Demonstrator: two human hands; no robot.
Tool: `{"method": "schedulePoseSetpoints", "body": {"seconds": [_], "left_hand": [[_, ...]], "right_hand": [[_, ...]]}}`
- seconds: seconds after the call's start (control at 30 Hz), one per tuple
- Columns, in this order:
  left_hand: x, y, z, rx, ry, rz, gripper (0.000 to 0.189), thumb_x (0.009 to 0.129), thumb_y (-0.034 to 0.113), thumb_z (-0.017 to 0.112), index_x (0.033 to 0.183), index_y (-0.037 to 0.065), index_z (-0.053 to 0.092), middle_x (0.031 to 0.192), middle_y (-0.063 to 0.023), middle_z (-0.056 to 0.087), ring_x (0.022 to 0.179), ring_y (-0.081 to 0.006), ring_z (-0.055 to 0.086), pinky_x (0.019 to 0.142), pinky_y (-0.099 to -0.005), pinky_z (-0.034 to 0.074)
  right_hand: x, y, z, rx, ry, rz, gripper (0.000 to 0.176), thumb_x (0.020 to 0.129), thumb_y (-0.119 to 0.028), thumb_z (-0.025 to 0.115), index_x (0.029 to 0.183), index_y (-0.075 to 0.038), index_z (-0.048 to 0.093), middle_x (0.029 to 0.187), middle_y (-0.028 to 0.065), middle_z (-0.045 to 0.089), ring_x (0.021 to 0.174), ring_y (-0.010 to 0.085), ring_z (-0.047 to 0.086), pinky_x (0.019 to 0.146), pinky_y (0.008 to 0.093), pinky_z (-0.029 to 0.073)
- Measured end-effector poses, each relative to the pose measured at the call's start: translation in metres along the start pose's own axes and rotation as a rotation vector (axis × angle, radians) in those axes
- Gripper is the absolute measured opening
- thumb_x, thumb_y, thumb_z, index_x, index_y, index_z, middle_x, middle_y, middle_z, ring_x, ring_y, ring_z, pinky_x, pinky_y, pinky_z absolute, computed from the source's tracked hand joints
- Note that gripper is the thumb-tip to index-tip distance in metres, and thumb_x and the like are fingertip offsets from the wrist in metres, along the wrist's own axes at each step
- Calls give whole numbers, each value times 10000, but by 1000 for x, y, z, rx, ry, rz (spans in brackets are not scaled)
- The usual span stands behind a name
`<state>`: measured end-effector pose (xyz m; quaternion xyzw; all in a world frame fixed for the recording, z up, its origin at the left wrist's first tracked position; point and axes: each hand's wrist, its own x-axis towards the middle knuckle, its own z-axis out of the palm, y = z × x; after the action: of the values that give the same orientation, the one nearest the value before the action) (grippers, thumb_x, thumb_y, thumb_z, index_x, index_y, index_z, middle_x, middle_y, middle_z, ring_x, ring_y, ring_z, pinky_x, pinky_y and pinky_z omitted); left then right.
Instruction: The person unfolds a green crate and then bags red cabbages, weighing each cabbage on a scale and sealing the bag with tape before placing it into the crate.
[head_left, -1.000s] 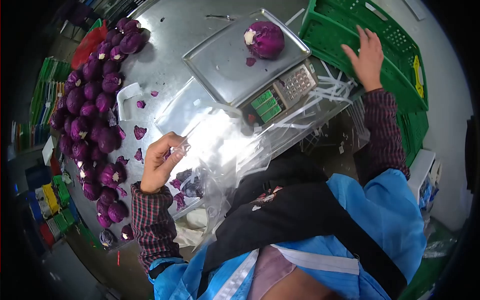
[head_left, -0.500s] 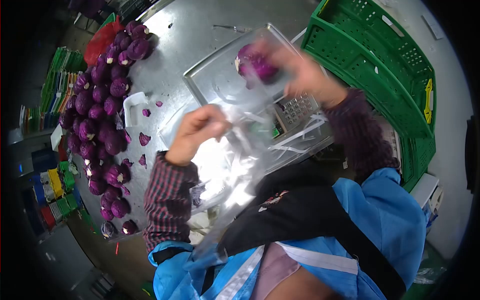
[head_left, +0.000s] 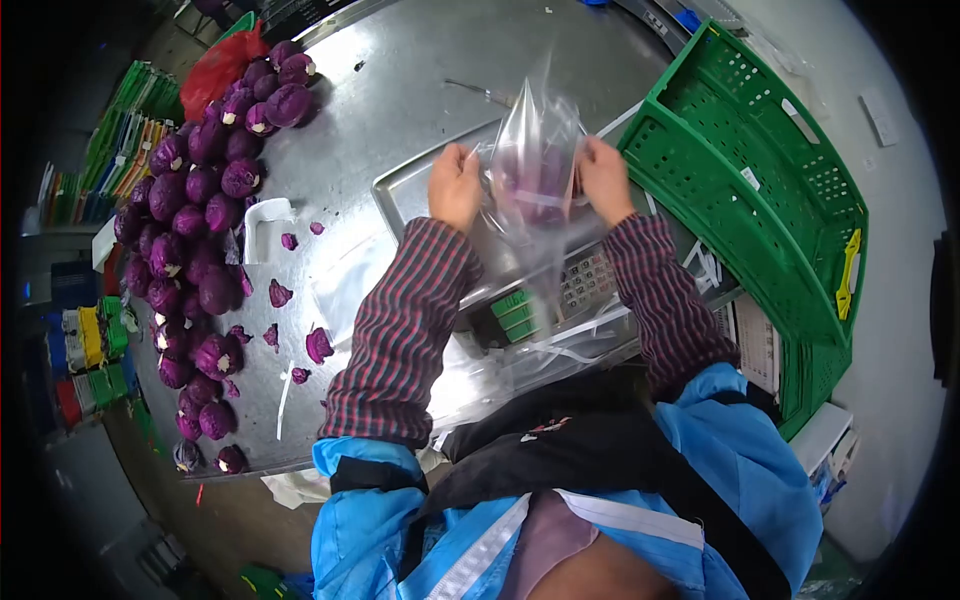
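A clear plastic bag with a purple cabbage inside is held up over the metal tray of a weighing scale. My left hand has its fingers closed at the bag's left side. On the opposite side my right hand is closed on the bag too. The bag is smeared by motion, and its lower part trails over the scale's keypad and green display.
A large pile of purple cabbages lies on the steel table at the left. Loose leaves and a white container are beside it. Green crates stand at the right. A knife-like tool lies beyond the tray.
The cabbage, held by my right hand before, is now inside the bag. My left hand has moved up and away from my body with the bag, and my right hand now grips the bag.
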<state>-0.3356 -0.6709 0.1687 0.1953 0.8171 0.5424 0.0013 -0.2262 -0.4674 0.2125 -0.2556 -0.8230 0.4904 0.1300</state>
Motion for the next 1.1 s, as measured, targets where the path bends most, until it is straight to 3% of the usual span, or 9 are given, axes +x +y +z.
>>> {"method": "schedulePoseSetpoints", "body": {"seconds": [0.07, 0.1, 0.37, 0.47, 0.53, 0.67, 0.7, 0.8, 1.1], "left_hand": [[4, -85, 44, -659, -94, -529, 163, 933, 157, 518, 897, 11, 582, 743, -45, 596, 699, -143, 581, 622, -318, 464], [-17, 7, 3, -560, -163, -433, 130, 936, 203, 518, 975, 82, 544, 819, -16, 568, 697, -170, 555, 593, -330, 466], [-65, 74, -131, -1012, -194, -346, 82, 956, 147, 525, 965, 66, 531, 862, -62, 611, 887, -159, 607, 842, -315, 469], [-102, 96, -213, -625, -296, 6, 110, 964, 133, 491, 922, 47, 546, 886, -82, 648, 919, -203, 612, 1054, -411, 335], [-127, 100, -267, -465, -235, 228, 94, 955, 135, 497, 927, 58, 544, 867, -75, 649, 916, -205, 606, 1108, -478, 237], [-158, 92, -334, 210, -169, 348, 54, 858, -3, 568, 854, 47, 590, 811, -28, 617, 814, -170, 597, 1117, -499, 228], [-171, 76, -340, 166, -221, 305, 46, 849, 7, 587, 857, 52, 590, 811, -24, 610, 803, -176, 591, 1117, -500, 233], [-217, 27, -351, 174, -261, 96, 160, 813, -32, 597, 945, 56, 617, 894, -18, 636, 952, -201, 611, 1135, -513, 205], [-278, 63, -327, 134, -7, 303, 191, 704, 158, 760, 851, 102, 653, 806, -23, 595, 880, -197, 587, 1096, -534, 241]], "right_hand": [[13, 25, 17, -181, 8, 14, 157, 918, -140, 556, 929, -1, 630, 669, 40, 612, 623, 118, 577, 572, 302, 437], [17, 34, 24, -26, -7, 26, 157, 925, -132, 546, 933, 4, 624, 712, 49, 635, 653, 124, 590, 589, 290, 440], [-60, -102, 33, 1125, -424, 93, 155, 938, -166, 580, 988, -28, 630, 888, 49, 675, 784, 103, 615, 700, 254, 487], [-114, -167, 20, 704, -1016, -254, 157, 921, -169, 610, 932, -17, 643, 873, 86, 687, 793, 164, 652, 723, 280, 507], [-123, -206, 22, 554, -1063, -972, 142, 898, -138, 606, 834, -13, 587, 844, 155, 679, 771, 276, 674, 685, 325, 530], [-161, -199, 75, 20, -1011, -859, 94, 847, -85, 598, 835, 0, 637, 822, 131, 670, 698, 246, 654, 621, 327, 511], [-177, -200, 89, -13, -881, -1306, 116, 794, -78, 620, 866, 8, 651, 806, 119, 655, 684, 270, 634, 613, 345, 494], [-213, -197, 119, -27, -950, -908, 113, 772, -95, 672, 845, -17, 638, 756, 121, 623, 668, 297, 607, 583, 373, 482], [-253, -248, 132, -331, -1165, -1027, 175, 785, -121, 710, 864, 17, 637, 814, 108, 653, 737, 244, 634, 635, 330, 489]]}}
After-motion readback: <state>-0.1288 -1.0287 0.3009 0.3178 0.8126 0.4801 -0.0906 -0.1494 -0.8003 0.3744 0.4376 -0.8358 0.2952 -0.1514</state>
